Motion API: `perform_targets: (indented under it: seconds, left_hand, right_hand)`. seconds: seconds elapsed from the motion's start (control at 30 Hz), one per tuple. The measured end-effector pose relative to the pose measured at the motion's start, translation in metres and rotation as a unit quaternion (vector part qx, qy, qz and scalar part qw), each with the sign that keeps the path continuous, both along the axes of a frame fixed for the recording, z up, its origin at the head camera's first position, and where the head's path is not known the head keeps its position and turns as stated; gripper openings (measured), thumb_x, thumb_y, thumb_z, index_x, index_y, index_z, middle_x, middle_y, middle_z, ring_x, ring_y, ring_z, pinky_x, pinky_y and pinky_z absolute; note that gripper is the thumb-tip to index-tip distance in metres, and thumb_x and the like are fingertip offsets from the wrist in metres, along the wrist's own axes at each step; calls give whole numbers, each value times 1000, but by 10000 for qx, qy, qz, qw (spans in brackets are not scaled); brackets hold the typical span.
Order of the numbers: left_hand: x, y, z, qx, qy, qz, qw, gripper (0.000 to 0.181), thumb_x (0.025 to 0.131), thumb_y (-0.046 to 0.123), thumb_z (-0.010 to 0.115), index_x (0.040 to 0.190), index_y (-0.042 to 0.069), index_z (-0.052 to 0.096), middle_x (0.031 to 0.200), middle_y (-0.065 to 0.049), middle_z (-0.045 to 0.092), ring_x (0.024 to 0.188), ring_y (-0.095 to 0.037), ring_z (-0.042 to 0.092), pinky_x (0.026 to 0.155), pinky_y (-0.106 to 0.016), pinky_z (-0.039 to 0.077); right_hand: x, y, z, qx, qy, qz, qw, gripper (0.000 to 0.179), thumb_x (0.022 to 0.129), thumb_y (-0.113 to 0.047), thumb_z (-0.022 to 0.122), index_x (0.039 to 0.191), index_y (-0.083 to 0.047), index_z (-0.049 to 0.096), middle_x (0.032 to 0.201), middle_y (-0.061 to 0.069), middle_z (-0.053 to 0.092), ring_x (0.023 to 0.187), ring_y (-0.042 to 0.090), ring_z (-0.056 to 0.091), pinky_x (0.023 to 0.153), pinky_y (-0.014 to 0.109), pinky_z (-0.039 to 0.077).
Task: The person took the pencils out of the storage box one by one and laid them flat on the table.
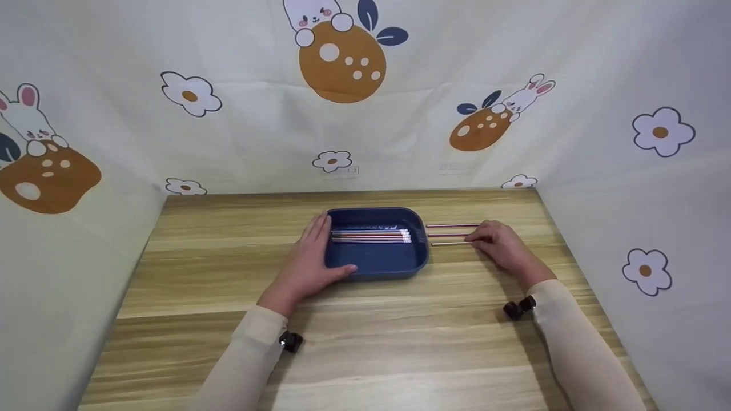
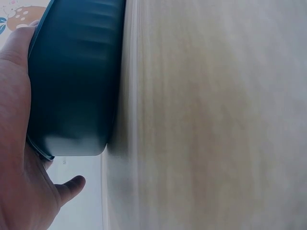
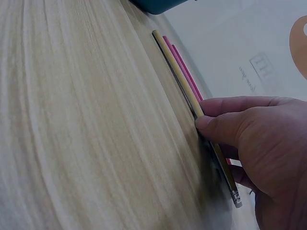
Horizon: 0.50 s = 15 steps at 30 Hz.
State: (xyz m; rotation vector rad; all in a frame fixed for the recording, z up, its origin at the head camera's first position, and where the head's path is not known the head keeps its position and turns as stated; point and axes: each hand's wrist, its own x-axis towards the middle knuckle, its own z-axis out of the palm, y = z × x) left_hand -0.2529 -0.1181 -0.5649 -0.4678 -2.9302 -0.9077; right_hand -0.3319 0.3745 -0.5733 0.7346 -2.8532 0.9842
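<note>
1. Left hand (image 1: 311,260): set on the left end of the tray, fingers straight along the end rim, thumb spread out over the near rim. Beige sleeve (image 1: 245,354) below it, small black camera (image 1: 291,342) at that wrist.
2. Tray (image 1: 377,262): dark blue, rounded corners, upright on the table (image 1: 371,348), touching the left hand and sitting between both hands.
3. Row of pencils (image 1: 371,236): inside the tray, just right of the left fingers, lying side by side lengthwise, silvery ends toward the right hand.
4. Held pencil (image 3: 177,72): gold-looking, outside the tray's right end, nearest of three; eraser end sticks out behind the right hand. Cannot tell if it's lifted.
5. Middle pencil (image 1: 448,235) and far pencil (image 1: 454,225): pinkish red, just beyond the held one, running in behind the right fingers; contact unclear.
6. Right hand (image 1: 502,242): thumb and forefinger pinch the held pencil; well apart from the left hand.
</note>
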Motion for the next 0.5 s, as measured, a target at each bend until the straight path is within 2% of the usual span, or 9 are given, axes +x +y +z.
perform_targets:
  seconds: [0.3,0.5]
  left_hand:
    - [0,0,0,3,-7,-32,10000,133,87,77,79,178,6,13,186,-12,10,171,-34,8,133,-61,22]
    - [0,-1,1,82,-88,-75,9999,133,87,79,78,178,7,14,186,-10,9,171,-30,4,133,-62,21]
  right_hand:
    - [-1,-1,1,42,43,30,10000,17,96,5,81,105,-8,88,106,6,78,103,30,66,92,39,50]
    - [1,-3,1,-206,-144,-57,9997,14,96,4,83,107,-5,86,111,9,75,112,31,63,102,37,45]
